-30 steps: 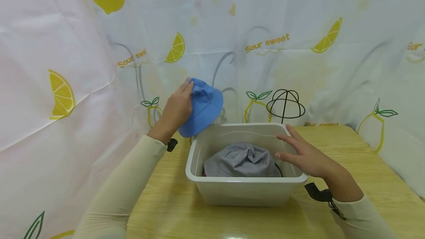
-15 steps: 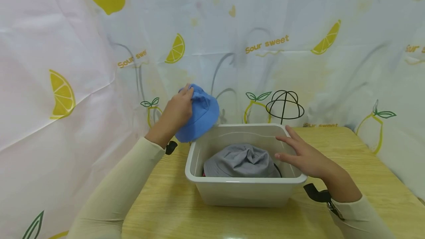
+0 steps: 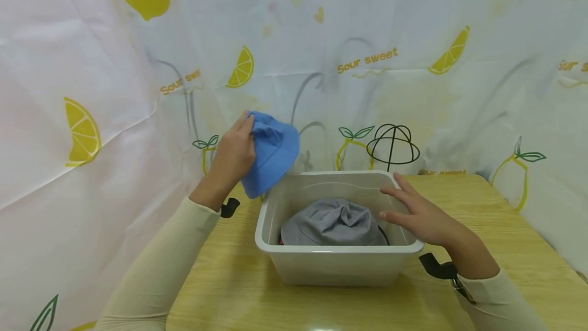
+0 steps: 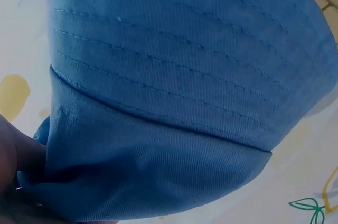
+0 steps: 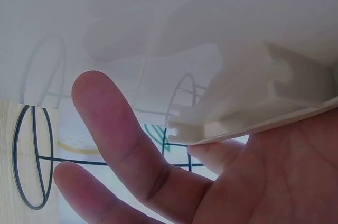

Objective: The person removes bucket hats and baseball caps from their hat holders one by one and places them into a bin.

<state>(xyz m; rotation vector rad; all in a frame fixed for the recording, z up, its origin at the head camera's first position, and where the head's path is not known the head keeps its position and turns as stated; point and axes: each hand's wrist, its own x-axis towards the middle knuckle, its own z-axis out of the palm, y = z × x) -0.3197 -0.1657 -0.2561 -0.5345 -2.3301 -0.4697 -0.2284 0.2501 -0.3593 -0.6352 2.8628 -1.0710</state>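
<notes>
My left hand [image 3: 235, 153] pinches the crown of a blue bucket hat [image 3: 275, 152] and holds it up by the far left corner of a grey-white plastic bin [image 3: 340, 264]. In the left wrist view the hat's stitched brim [image 4: 174, 49] fills most of the picture. Over the bin's right rim lies my right hand [image 3: 422, 216], fingers spread. The right wrist view shows its fingers [image 5: 116, 123] mostly straight along the outside of the bin wall. Inside the bin rests a crumpled grey bucket hat [image 3: 335, 223], with a bit of red showing at its left edge.
Behind the bin stands a black wire hat stand [image 3: 392, 147] with a domed top. All of this is on a light wooden table [image 3: 459, 193]. A lemon-printed white sheet [image 3: 294, 29] hangs at the back and left.
My left hand has shifted slightly left with the blue bucket hat, dipping and then rising a little. The right hand, the bin and the grey hat stay about the same.
</notes>
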